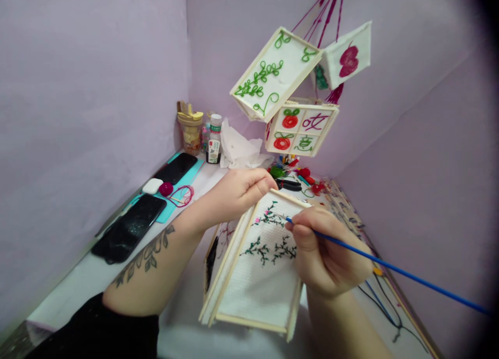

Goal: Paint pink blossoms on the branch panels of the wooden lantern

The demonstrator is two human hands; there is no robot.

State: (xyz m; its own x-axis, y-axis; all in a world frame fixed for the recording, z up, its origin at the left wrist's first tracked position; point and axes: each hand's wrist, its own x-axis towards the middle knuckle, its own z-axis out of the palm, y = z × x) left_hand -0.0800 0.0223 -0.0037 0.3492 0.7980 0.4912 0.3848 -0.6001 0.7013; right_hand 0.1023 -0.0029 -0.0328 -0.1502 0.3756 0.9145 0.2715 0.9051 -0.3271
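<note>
A wood-framed lantern with white panels stands tilted in front of me, its near panel painted with dark green branches and a few pink blossoms. My left hand is closed on the lantern's top edge, fingers curled over the frame. In my right hand is a thin blue paintbrush, pinched near its tip. The brush tip is at the upper branch on the panel; whether it touches is too fine to tell. Dark and reddish painting shows on the lantern's left side panel.
Finished lanterns hang by magenta cords above the table. Two black phones, a white case and magenta yarn lie at left. A bottle, a jar, tissue and black-handled pliers are behind. Cords lie at right.
</note>
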